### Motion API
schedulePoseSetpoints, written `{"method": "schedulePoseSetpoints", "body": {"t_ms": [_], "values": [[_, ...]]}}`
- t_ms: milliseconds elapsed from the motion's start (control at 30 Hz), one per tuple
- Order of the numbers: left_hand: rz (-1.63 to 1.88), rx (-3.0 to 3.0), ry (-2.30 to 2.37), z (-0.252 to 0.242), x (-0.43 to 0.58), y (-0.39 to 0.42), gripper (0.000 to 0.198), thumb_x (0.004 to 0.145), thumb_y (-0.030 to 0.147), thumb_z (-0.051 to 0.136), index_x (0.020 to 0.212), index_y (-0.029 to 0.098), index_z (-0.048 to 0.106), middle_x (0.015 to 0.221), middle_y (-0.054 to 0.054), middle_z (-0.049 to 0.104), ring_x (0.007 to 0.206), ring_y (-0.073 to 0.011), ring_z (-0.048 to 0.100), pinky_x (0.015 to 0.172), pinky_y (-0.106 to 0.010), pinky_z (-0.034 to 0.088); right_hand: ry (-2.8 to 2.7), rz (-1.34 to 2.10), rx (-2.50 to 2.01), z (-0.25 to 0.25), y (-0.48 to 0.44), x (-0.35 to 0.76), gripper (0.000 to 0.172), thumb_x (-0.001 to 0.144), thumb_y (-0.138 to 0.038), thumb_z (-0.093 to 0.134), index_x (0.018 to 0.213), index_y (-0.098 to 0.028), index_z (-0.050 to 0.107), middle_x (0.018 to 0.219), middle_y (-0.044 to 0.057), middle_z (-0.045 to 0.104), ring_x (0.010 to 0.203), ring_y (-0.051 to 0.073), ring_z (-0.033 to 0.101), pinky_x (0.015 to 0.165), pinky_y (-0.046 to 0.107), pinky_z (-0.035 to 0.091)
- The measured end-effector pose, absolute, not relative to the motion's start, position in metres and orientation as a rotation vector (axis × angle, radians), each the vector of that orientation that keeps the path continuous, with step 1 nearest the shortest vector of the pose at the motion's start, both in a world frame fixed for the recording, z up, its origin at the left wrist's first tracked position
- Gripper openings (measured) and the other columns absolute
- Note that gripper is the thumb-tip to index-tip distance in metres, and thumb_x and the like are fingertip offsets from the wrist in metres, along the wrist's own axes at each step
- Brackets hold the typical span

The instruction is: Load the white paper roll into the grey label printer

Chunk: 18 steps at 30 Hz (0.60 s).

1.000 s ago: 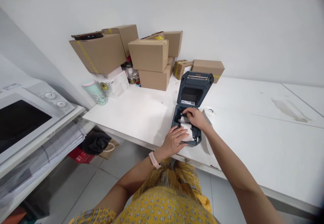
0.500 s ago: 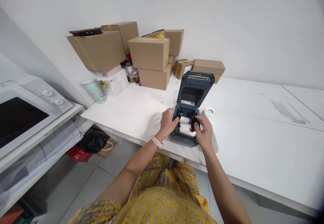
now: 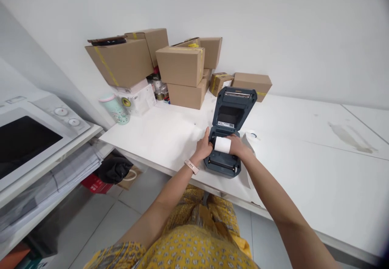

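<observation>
We look down at a dark label printer (image 3: 230, 117), lid raised, near the front edge of a white table (image 3: 304, 159). A white paper roll (image 3: 223, 144) sits in the printer's open bay. Our right hand (image 3: 238, 145) clasps the roll's right end. Our left hand (image 3: 203, 147) lies against the printer's left side; we cannot tell its grip. Cardboard boxes (image 3: 180, 64) are stacked behind the printer.

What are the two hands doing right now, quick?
Left hand: against the left end of the paper roll; grip cannot be told.
Right hand: closed on the paper roll, above the open printer.
</observation>
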<state>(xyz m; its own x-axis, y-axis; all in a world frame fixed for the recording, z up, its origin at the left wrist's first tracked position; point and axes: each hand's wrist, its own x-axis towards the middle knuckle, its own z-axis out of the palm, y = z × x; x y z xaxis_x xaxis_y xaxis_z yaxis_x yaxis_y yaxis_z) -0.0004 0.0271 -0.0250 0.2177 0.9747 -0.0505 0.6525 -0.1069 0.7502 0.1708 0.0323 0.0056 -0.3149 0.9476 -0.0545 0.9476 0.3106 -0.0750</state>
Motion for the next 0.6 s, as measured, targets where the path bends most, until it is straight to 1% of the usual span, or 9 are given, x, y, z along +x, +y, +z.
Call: {"method": "schedulePoseSetpoints", "body": {"t_ms": [100,133,200,267,367,400,467,500,600], "values": [[0.680,1.785,1.502,-0.027,0.002,0.027,0.083,0.085,0.015,0.049,0.160,0.021,0.015,0.140,-0.010,0.062,0.127,-0.0307,0.059,0.108,-0.044,0.042,2.457,-0.358,1.872,0.001,0.044,0.163,0.028,0.097,-0.038,0.059,0.119,-0.022,0.063,0.126,0.009,0.063,0.106,0.019,0.064,0.092,0.039,0.055],[0.692,1.775,1.498,-0.027,0.002,0.026,0.082,0.085,0.015,0.050,0.160,0.021,0.017,0.140,-0.010,0.062,0.128,-0.0307,0.058,0.109,-0.045,0.042,2.451,-0.416,1.887,0.002,0.045,0.162,0.030,0.096,-0.038,0.059,0.121,-0.021,0.062,0.127,0.009,0.062,0.108,0.020,0.064,0.092,0.039,0.055],[0.709,1.764,1.494,-0.028,0.002,0.025,0.080,0.086,0.015,0.050,0.159,0.022,0.020,0.140,-0.010,0.062,0.129,-0.0302,0.058,0.110,-0.045,0.041,2.480,-0.524,1.916,0.009,0.043,0.163,0.032,0.090,-0.036,0.068,0.117,-0.019,0.066,0.119,0.013,0.067,0.107,0.026,0.065,0.092,0.042,0.055],[0.720,1.768,1.488,-0.029,0.002,0.025,0.077,0.086,0.015,0.049,0.159,0.022,0.022,0.140,-0.010,0.062,0.129,-0.0297,0.058,0.110,-0.045,0.041,2.553,-0.616,1.913,0.023,0.031,0.176,0.035,0.084,-0.035,0.072,0.115,-0.019,0.068,0.111,0.013,0.071,0.107,0.032,0.066,0.092,0.043,0.055],[0.716,1.796,1.486,-0.029,0.001,0.024,0.073,0.087,0.015,0.046,0.157,0.019,0.027,0.138,-0.012,0.063,0.127,-0.0303,0.059,0.109,-0.047,0.043,2.758,-0.848,1.887,0.045,-0.007,0.221,0.042,0.082,-0.048,0.066,0.118,-0.025,0.064,0.114,0.007,0.072,0.107,0.030,0.067,0.090,0.042,0.056],[0.716,1.804,1.489,-0.029,0.001,0.024,0.072,0.087,0.014,0.045,0.157,0.019,0.029,0.138,-0.012,0.063,0.126,-0.0304,0.060,0.108,-0.047,0.043,2.909,-1.123,1.954,0.048,-0.023,0.240,0.045,0.078,-0.053,0.068,0.113,-0.025,0.065,0.113,0.009,0.072,0.104,0.031,0.068,0.088,0.045,0.057],[0.723,1.812,1.497,-0.029,0.001,0.024,0.069,0.087,0.014,0.045,0.155,0.021,0.034,0.137,-0.010,0.064,0.123,-0.0301,0.062,0.107,-0.047,0.045,3.111,-1.499,2.217,0.048,-0.055,0.279,0.045,0.068,-0.062,0.073,0.099,-0.030,0.066,0.103,0.009,0.072,0.096,0.033,0.069,0.080,0.049,0.058],[0.728,1.814,1.504,-0.029,0.002,0.024,0.068,0.086,0.014,0.045,0.153,0.022,0.036,0.136,-0.009,0.065,0.121,-0.0297,0.063,0.107,-0.047,0.045,3.100,-1.615,2.388,0.043,-0.069,0.295,0.045,0.063,-0.062,0.078,0.096,-0.033,0.066,0.102,0.009,0.072,0.097,0.034,0.069,0.079,0.049,0.058],[0.737,1.831,1.523,-0.030,0.003,0.024,0.065,0.086,0.013,0.044,0.150,0.023,0.041,0.133,-0.008,0.066,0.120,-0.0288,0.063,0.107,-0.046,0.045,2.636,-1.704,3.182,0.011,-0.094,0.321,0.048,0.056,-0.055,0.086,0.094,-0.035,0.064,0.102,0.009,0.071,0.099,0.033,0.069,0.080,0.050,0.057]]}}
